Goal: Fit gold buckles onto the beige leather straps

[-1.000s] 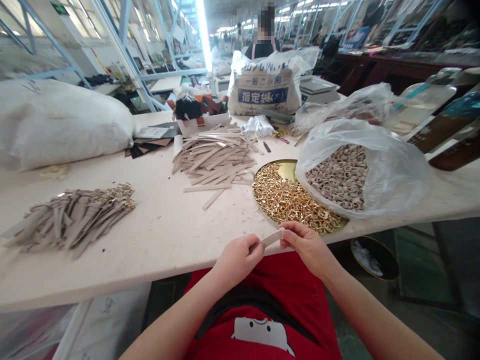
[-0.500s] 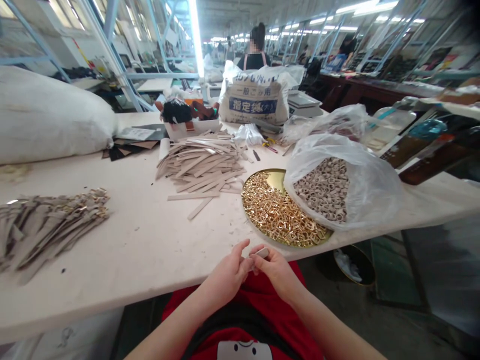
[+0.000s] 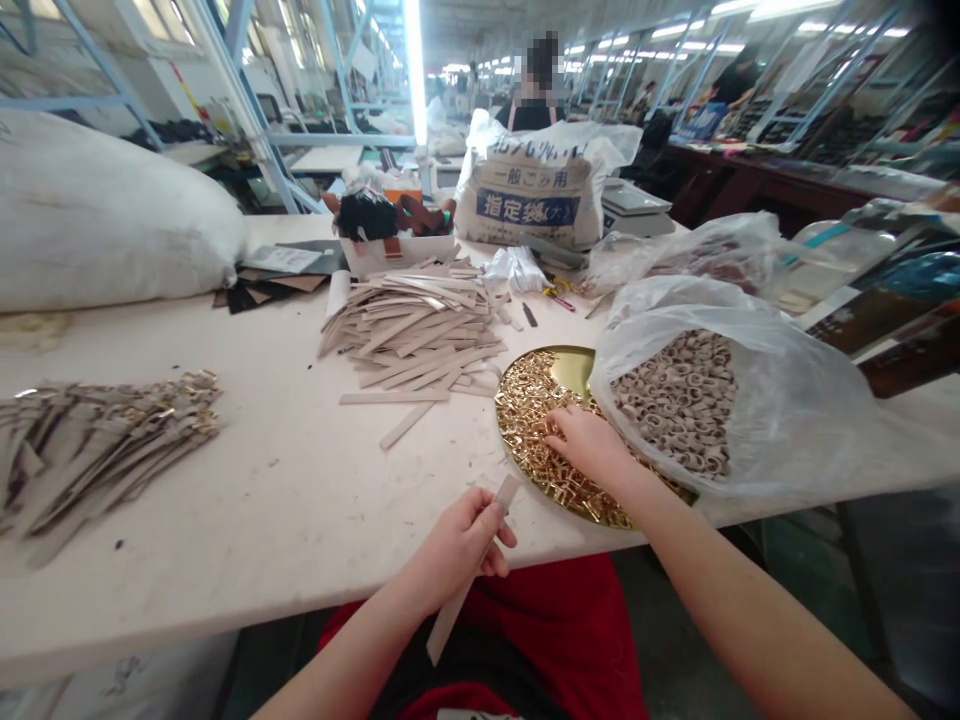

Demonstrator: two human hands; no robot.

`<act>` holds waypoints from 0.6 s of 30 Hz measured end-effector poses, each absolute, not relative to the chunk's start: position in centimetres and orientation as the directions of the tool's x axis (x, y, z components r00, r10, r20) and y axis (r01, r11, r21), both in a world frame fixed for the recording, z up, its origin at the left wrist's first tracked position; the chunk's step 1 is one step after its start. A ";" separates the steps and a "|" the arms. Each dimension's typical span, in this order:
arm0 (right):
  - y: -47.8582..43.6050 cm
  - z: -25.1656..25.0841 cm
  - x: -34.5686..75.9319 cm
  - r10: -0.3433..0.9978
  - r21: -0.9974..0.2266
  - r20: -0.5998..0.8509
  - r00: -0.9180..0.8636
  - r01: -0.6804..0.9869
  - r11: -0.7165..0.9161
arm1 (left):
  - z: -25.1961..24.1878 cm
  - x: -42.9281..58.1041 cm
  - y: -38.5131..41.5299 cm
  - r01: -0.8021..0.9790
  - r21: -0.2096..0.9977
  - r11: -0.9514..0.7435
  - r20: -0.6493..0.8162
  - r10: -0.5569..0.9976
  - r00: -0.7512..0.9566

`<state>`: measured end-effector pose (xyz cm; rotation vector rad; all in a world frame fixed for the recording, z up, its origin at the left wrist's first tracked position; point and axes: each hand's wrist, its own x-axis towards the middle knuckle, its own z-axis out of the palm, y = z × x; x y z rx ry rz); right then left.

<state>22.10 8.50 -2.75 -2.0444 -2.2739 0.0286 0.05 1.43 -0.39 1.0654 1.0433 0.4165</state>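
Observation:
My left hand point(image 3: 469, 540) is closed on a flat beige strap point(image 3: 450, 622), held at the table's front edge above my lap. One end of the strap sticks up past my thumb, the other hangs down below the hand. My right hand point(image 3: 586, 440) reaches into a round gold tray point(image 3: 576, 366) of small gold metal buckles point(image 3: 536, 430). Its fingers are bent down among the buckles, and I cannot make out whether a piece is between the fingertips. Beside the tray lies an open clear plastic bag point(image 3: 795, 400) of small beige loops point(image 3: 675, 400).
A pile of loose beige strips point(image 3: 412, 325) lies mid-table. At the left is a bundle of straps with gold ends point(image 3: 112, 440). Behind stand a white box point(image 3: 390, 255), a printed sack point(image 3: 529, 190) and a big white sack point(image 3: 112, 220). A person point(image 3: 536, 85) is farther back.
My right hand has left my left hand and moved forward and right into the buckles. The strap now shows at full length in my left hand. The view has shifted slightly.

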 end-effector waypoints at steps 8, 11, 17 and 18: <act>5.5 -1.4 20.9 0.974 -0.076 0.189 -0.128 0.987 0.144 | -0.2 -0.1 1.3 0.106 0.916 0.386 -0.388 0.791 0.472; 2.6 -0.5 19.1 0.942 -0.370 0.308 -0.130 0.897 0.244 | 0.1 0.2 0.7 0.087 0.926 0.368 -0.359 0.784 0.506; -2.0 0.1 15.6 0.958 -0.724 0.287 0.008 0.657 0.211 | 0.4 0.1 -0.6 0.277 0.934 0.225 -0.330 0.839 0.433; -2.4 0.0 15.2 0.952 -0.716 0.305 0.011 0.662 0.222 | 0.4 0.0 -0.8 0.324 0.934 0.151 -0.287 0.858 0.426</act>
